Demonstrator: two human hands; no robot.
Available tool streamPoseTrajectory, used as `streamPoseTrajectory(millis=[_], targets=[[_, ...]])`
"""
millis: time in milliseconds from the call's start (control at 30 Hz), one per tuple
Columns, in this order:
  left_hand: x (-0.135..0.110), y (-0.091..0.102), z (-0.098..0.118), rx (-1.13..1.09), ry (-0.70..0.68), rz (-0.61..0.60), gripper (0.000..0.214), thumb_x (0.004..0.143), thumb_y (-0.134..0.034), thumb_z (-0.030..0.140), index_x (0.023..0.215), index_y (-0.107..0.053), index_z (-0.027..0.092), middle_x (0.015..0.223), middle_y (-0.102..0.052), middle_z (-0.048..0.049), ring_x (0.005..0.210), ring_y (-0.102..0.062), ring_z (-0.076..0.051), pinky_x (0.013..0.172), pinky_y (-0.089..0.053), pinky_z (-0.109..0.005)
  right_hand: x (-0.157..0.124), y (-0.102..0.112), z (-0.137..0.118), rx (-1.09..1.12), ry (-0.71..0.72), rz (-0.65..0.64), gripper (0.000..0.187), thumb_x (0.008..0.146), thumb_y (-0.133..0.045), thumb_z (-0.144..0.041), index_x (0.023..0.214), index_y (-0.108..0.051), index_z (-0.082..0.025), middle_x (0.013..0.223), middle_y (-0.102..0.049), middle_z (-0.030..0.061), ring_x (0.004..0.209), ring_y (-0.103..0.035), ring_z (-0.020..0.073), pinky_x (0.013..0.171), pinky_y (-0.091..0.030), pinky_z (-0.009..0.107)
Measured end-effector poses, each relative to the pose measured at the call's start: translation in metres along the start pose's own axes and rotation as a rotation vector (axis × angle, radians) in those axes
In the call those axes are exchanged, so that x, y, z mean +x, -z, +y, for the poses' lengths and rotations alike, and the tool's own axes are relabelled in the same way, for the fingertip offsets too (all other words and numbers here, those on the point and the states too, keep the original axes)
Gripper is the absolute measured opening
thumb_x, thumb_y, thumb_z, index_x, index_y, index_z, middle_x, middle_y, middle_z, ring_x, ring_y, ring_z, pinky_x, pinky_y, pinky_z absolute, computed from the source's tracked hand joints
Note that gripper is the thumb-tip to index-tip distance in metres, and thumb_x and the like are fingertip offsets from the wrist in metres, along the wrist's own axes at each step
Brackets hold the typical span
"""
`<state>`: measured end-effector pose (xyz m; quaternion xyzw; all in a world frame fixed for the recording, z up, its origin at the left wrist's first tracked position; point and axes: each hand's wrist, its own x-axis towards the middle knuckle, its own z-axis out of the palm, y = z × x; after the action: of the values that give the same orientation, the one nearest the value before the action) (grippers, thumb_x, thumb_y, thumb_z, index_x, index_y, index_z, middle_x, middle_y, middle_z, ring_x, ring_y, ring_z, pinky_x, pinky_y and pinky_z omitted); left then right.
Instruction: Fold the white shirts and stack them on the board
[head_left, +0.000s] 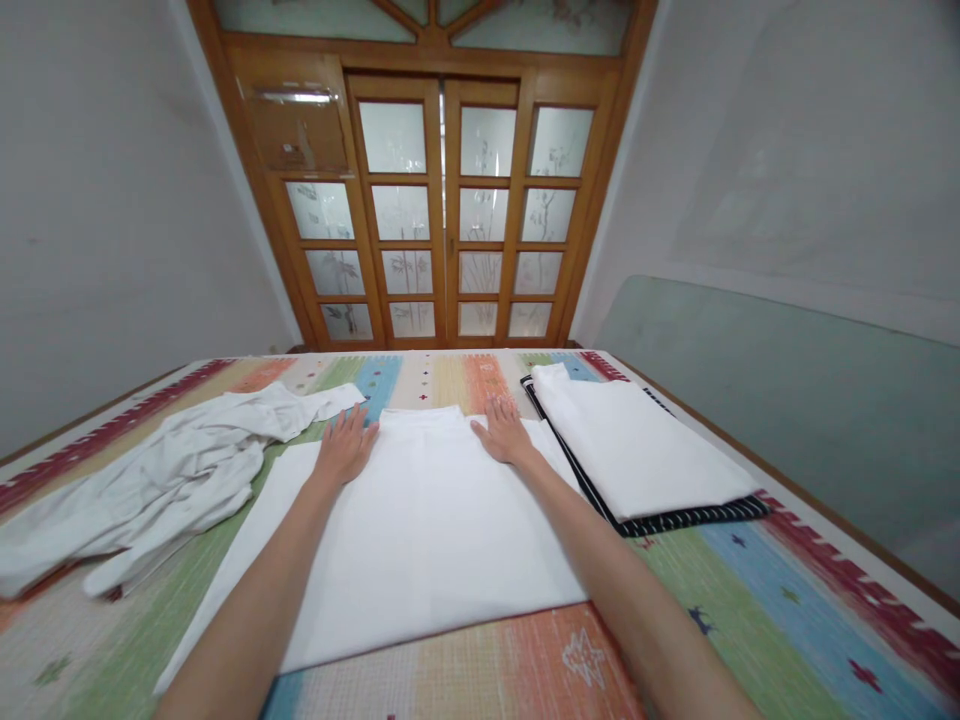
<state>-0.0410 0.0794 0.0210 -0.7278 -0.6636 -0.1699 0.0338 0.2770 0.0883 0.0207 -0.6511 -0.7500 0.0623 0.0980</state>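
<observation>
Left hand point(345, 445) and right hand point(504, 432) lie flat, fingers spread, gripping nothing, on the white cloth point(427, 530) mid-bedspread point(750, 600); it looks light and limp, best pinched at its corners

The flat white cloth point(427, 530) lies in the middle of the many-coloured striped woven mat point(750, 600). The left hand point(345, 445) and the right hand point(504, 432) rest flat on its far end, apart. The crumpled white cloth heap point(150, 480) lies to the left. To the right, the folded white cloth point(637, 450) sits on the folded dark striped cloth point(690, 517). The wooden door with glass panes point(442, 200) stands behind the mat.
</observation>
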Motion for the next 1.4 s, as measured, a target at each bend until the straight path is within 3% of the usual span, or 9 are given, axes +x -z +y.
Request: streamPoseTrajectory(millis=[133, 300, 500, 667, 833, 967, 1167, 1300, 1400], targets=[[-0.017, 0.004, 0.0, 0.002, -0.031, -0.051, 0.067, 0.098, -0.019, 0.05, 0.15, -0.03, 0.009, 0.158, -0.024, -0.0172, 0.147, -0.016, -0.035, 0.116, -0.015, -0.059, -0.01, 0.003, 0.003, -0.032, -0.051, -0.012, 0.076, 0.098, -0.013, -0.053, 0.154, -0.011, -0.002, 0.161, -0.005, 0.0149, 0.149, -0.002, 0.0264, 0.118, 0.001, 0.043], [-0.047, 0.008, 0.014, -0.045, -0.151, -0.081, 0.068, 0.098, -0.017, 0.055, 0.154, -0.023, 0.016, 0.16, -0.018, -0.0136, 0.148, -0.012, -0.034, 0.115, -0.013, -0.061, -0.014, 0.005, -0.002, -0.059, -0.067, -0.032, 0.076, 0.098, -0.016, -0.053, 0.154, -0.012, -0.001, 0.161, -0.006, 0.0154, 0.149, -0.003, 0.0282, 0.118, 0.001, 0.043], [-0.091, 0.009, 0.057, -0.036, -0.322, -0.165, 0.07, 0.096, -0.022, 0.061, 0.153, -0.027, 0.019, 0.159, -0.024, -0.012, 0.148, -0.013, -0.033, 0.116, -0.011, -0.06, -0.017, 0.005, -0.002, -0.084, -0.046, -0.026, 0.075, 0.099, -0.018, -0.05, 0.153, -0.011, 0.002, 0.161, -0.007, 0.0174, 0.149, -0.002, 0.0302, 0.118, 0.001, 0.044], [-0.11, 0.015, 0.097, -0.003, -0.327, -0.205, 0.076, 0.096, -0.018, 0.06, 0.151, -0.029, 0.009, 0.157, -0.023, -0.0199, 0.147, -0.018, -0.033, 0.117, -0.015, -0.056, -0.028, 0.007, -0.003, -0.106, 0.031, -0.041, 0.07, 0.099, -0.019, -0.046, 0.153, -0.017, -0.002, 0.162, -0.002, 0.0158, 0.149, 0.001, 0.0303, 0.118, 0.001, 0.046], [-0.13, 0.026, 0.117, -0.008, -0.332, -0.221, 0.083, 0.093, -0.021, 0.064, 0.148, -0.031, 0.003, 0.156, -0.024, -0.0239, 0.147, -0.017, -0.034, 0.117, -0.015, -0.054, -0.033, 0.007, -0.004, -0.063, 0.032, -0.084, 0.07, 0.099, -0.021, -0.048, 0.154, -0.016, -0.005, 0.162, -0.001, 0.0145, 0.149, 0.0, 0.0283, 0.118, -0.001, 0.045], [-0.162, 0.034, 0.132, -0.053, -0.408, -0.266, 0.085, 0.092, -0.022, 0.068, 0.15, -0.029, 0.007, 0.158, -0.021, -0.0201, 0.148, -0.013, -0.033, 0.118, -0.012, -0.054, -0.024, 0.007, -0.009, 0.047, -0.033, -0.072, 0.078, 0.094, -0.035, -0.053, 0.154, -0.016, -0.006, 0.162, -0.005, 0.016, 0.149, -0.004, 0.031, 0.118, -0.003, 0.048], [-0.19, 0.047, 0.148, -0.112, -0.457, -0.308, 0.076, 0.095, -0.019, 0.064, 0.154, -0.021, 0.015, 0.161, -0.015, -0.011, 0.149, -0.006, -0.032, 0.119, -0.004, -0.056, -0.009, 0.0, -0.059, 0.192, 0.164, 0.069, 0.078, 0.093, -0.041, -0.051, 0.152, -0.022, -0.004, 0.16, -0.016, 0.0178, 0.149, -0.005, 0.0272, 0.119, -0.005, 0.04], [-0.189, 0.048, 0.146, -0.147, -0.474, -0.35, 0.079, 0.094, -0.02, 0.066, 0.155, -0.016, 0.015, 0.161, -0.013, -0.0111, 0.149, -0.004, -0.033, 0.119, -0.003, -0.058, -0.008, -0.011, -0.109, 0.161, 0.314, 0.051, 0.076, 0.094, -0.042, -0.048, 0.15, -0.026, 0.002, 0.16, -0.015, 0.0201, 0.149, -0.006, 0.0279, 0.119, -0.006, 0.038], [-0.187, 0.045, 0.141, -0.22, -0.513, -0.325, 0.081, 0.093, -0.026, 0.067, 0.155, -0.012, 0.018, 0.161, -0.015, -0.0122, 0.148, -0.006, -0.035, 0.118, -0.004, -0.061, -0.008, -0.016, -0.13, 0.1, 0.367, -0.007, 0.074, 0.095, -0.038, -0.045, 0.151, -0.024, 0.002, 0.16, -0.014, 0.0194, 0.149, -0.005, 0.0286, 0.119, -0.004, 0.038]])
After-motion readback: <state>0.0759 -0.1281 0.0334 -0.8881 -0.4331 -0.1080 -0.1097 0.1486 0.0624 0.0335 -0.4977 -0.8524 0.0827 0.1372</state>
